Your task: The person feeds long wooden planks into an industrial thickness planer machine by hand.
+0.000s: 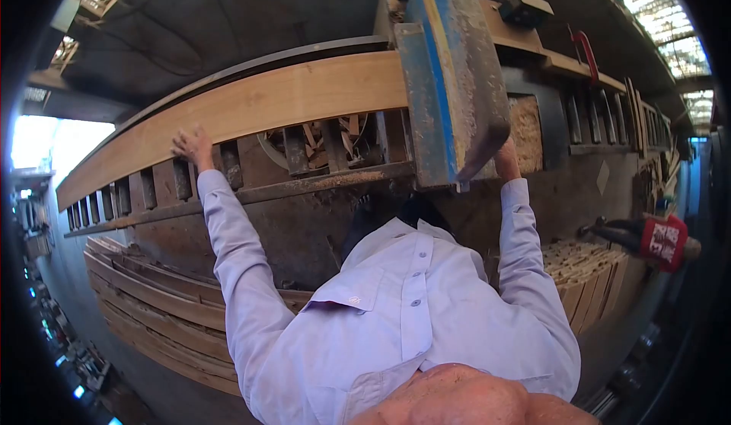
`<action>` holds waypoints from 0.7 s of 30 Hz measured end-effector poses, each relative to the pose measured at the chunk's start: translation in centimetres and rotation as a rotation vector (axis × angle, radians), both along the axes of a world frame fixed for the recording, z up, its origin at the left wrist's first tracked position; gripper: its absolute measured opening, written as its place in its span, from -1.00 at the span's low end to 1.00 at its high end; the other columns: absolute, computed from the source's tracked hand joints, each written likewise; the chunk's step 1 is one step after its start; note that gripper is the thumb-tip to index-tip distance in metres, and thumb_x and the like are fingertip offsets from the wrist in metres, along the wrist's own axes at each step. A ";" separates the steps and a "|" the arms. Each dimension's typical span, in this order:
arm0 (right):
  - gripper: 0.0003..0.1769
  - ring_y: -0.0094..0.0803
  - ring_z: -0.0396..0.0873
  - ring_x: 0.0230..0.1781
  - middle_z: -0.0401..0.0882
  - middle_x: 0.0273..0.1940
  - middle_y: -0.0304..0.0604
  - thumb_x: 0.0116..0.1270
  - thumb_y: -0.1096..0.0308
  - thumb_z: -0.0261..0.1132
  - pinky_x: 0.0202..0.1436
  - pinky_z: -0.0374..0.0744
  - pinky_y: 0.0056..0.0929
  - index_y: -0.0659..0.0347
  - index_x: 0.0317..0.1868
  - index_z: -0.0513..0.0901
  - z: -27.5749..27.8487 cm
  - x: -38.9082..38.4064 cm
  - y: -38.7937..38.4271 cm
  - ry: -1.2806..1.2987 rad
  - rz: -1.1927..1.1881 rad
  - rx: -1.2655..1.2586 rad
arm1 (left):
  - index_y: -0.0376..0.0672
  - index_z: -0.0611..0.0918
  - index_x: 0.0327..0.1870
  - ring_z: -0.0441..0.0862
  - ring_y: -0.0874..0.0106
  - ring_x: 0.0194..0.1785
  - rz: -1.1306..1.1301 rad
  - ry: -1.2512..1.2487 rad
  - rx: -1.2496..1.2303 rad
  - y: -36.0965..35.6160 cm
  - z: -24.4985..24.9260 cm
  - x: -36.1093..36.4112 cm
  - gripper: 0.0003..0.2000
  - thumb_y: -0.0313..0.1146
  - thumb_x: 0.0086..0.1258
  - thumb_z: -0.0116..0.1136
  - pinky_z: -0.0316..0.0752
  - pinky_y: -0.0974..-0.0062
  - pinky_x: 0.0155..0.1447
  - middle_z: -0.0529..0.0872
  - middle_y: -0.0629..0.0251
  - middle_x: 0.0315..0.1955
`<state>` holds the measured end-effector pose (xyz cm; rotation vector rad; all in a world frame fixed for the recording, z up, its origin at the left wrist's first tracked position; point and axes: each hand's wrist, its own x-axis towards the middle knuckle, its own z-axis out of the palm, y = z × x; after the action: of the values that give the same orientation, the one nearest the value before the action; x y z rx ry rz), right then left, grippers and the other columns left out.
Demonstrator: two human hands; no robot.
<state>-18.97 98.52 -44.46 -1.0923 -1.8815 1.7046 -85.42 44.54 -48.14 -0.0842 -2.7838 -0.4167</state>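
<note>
Indoors | sawdusted roller bed (304, 183) bears plank (289, 94) | left hand (195, 148) splayed atop | right hand (506, 161) unclear

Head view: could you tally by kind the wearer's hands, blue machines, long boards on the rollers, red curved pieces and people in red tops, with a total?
Hands: 2 (left hand, right hand partly hidden)
Blue machine: 1
Long board: 1
Red curved piece: 1
Person in red top: 1
Total: 6

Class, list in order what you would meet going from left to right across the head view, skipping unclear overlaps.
Left hand, wood scraps, blue machine, sawdust, curved red handle, distant person's red top.
</note>
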 end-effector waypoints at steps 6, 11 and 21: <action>-0.60 -0.32 0.68 -0.05 0.65 0.04 -0.09 0.54 0.16 0.14 0.01 0.64 -0.41 0.30 0.17 0.53 2.6 5.8 -2.6 0.174 -0.513 -0.205 | -0.50 0.31 0.36 0.07 -0.17 0.51 -0.021 -0.116 0.055 3.8 4.9 7.9 -0.15 0.12 0.29 0.23 -0.04 0.05 0.58 0.27 -0.33 0.38; -0.63 -0.35 0.68 -0.08 0.67 -0.01 -0.10 0.52 0.19 0.16 -0.04 0.64 -0.42 0.30 0.12 0.59 2.4 12.7 1.4 0.172 -0.697 -0.023 | -0.58 0.38 0.21 0.40 -0.12 0.32 -0.228 -0.114 0.452 10.8 4.1 19.2 -0.22 0.07 0.31 0.28 0.33 0.09 0.35 0.43 -0.42 0.21; -0.50 -0.03 0.54 0.18 0.61 0.11 0.10 0.37 0.03 0.28 0.26 0.48 -0.18 0.26 0.11 0.63 -0.8 21.1 13.5 -0.580 -0.630 0.744 | -0.62 0.58 0.02 0.62 0.12 0.00 -0.104 -0.458 0.603 21.1 3.0 25.6 -0.24 0.19 0.39 0.15 0.48 0.23 0.11 0.69 -0.16 -0.06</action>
<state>2.15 111.99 -45.26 -1.6713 -1.9005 0.3001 -59.83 65.69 -45.10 0.0118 -2.9437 -1.4348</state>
